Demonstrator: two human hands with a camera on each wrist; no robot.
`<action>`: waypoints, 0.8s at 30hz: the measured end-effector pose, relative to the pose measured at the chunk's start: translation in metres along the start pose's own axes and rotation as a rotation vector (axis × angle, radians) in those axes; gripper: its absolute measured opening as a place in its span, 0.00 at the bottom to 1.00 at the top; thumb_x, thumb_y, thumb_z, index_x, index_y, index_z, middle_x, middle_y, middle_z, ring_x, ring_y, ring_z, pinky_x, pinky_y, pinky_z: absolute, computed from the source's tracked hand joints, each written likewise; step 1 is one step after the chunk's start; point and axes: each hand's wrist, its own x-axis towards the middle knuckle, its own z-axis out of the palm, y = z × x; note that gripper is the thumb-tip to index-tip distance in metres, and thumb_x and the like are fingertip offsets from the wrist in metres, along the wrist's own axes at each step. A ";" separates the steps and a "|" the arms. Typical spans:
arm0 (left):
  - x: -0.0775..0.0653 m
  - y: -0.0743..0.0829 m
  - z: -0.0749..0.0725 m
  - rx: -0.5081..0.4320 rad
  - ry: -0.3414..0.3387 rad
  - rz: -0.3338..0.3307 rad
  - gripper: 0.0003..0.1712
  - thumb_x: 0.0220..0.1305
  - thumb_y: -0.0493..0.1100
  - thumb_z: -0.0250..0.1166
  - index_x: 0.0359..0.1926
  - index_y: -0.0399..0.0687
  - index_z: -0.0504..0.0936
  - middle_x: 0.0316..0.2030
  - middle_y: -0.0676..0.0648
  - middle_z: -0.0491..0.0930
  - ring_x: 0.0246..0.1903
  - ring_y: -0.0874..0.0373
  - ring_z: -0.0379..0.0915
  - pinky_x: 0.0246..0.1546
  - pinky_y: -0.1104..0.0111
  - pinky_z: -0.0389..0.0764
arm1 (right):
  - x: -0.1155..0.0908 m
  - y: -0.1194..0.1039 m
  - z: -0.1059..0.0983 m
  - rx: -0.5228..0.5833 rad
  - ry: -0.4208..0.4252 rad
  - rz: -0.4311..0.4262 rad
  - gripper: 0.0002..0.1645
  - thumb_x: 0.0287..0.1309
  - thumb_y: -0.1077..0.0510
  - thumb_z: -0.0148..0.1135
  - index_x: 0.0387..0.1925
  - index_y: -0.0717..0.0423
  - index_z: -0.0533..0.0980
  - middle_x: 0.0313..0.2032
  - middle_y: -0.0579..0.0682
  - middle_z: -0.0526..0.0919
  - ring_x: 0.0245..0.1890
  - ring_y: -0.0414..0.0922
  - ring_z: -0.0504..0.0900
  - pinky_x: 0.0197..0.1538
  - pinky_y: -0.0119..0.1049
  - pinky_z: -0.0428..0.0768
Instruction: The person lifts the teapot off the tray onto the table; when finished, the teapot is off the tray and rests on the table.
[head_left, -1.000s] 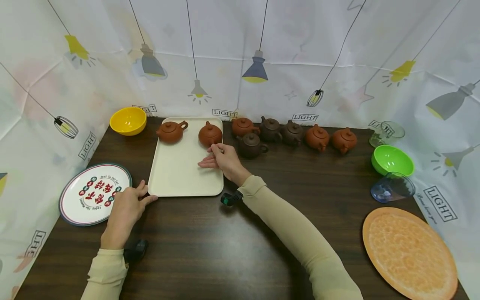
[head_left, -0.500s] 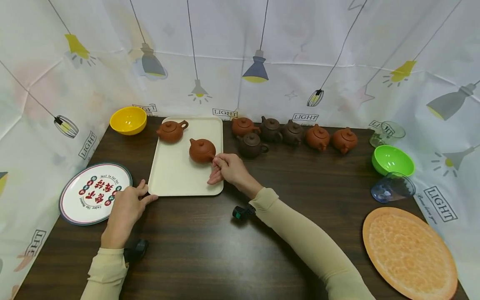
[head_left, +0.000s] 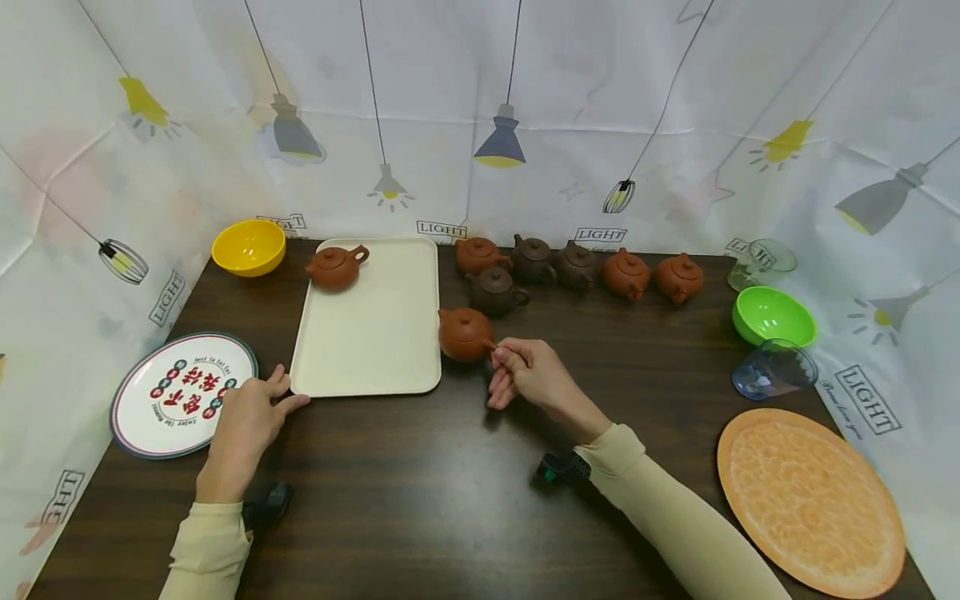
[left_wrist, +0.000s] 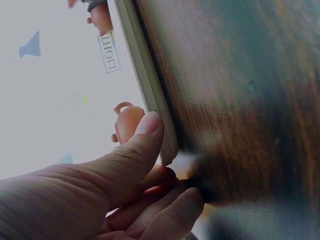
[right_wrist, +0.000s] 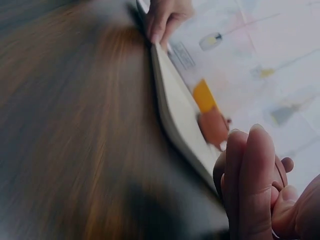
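My right hand (head_left: 528, 372) pinches the handle of a reddish-brown clay teapot (head_left: 465, 334), its spout pointing left, just past the right edge of the cream tray (head_left: 367, 333). In the right wrist view the fingers (right_wrist: 250, 180) hide most of this teapot. At the tray's near left corner, my left hand (head_left: 243, 425) grips the rim; the left wrist view has the thumb (left_wrist: 145, 131) on the rim and the other fingers curled around the corner. Another reddish-brown teapot (head_left: 335, 268) sits at the tray's far left.
Several brown and dark teapots (head_left: 626, 273) line the back. A white plate (head_left: 183, 396) and yellow bowl (head_left: 249, 248) are on the left. Right of the table stand a green bowl (head_left: 774, 317), a blue glass (head_left: 774, 369), a clear glass (head_left: 761, 264) and an orange oval mat (head_left: 810, 500).
Pinched by its handle, the teapot has come from the tray's far right towards me, then right, off the tray. My left hand keeps its place at the corner.
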 end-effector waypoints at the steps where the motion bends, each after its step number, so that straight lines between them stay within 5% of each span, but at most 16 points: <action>1: -0.001 0.000 0.000 -0.001 -0.007 -0.008 0.30 0.72 0.43 0.71 0.66 0.29 0.76 0.68 0.27 0.71 0.68 0.16 0.62 0.67 0.26 0.64 | -0.006 0.003 -0.006 0.002 0.009 0.001 0.23 0.86 0.59 0.45 0.45 0.81 0.70 0.26 0.59 0.86 0.22 0.46 0.90 0.31 0.43 0.91; 12: -0.001 -0.003 0.001 0.008 0.001 0.000 0.30 0.71 0.44 0.71 0.65 0.28 0.76 0.68 0.27 0.71 0.69 0.17 0.61 0.65 0.27 0.65 | -0.042 0.034 -0.073 0.004 0.179 0.039 0.21 0.86 0.59 0.42 0.46 0.79 0.68 0.26 0.54 0.85 0.22 0.43 0.90 0.29 0.37 0.90; 24: 0.000 -0.004 0.002 -0.003 0.006 -0.001 0.30 0.71 0.43 0.72 0.66 0.28 0.76 0.68 0.27 0.72 0.68 0.17 0.63 0.65 0.27 0.65 | -0.019 0.038 -0.107 -0.015 0.286 0.080 0.21 0.86 0.58 0.42 0.46 0.76 0.69 0.23 0.48 0.86 0.22 0.39 0.89 0.31 0.35 0.90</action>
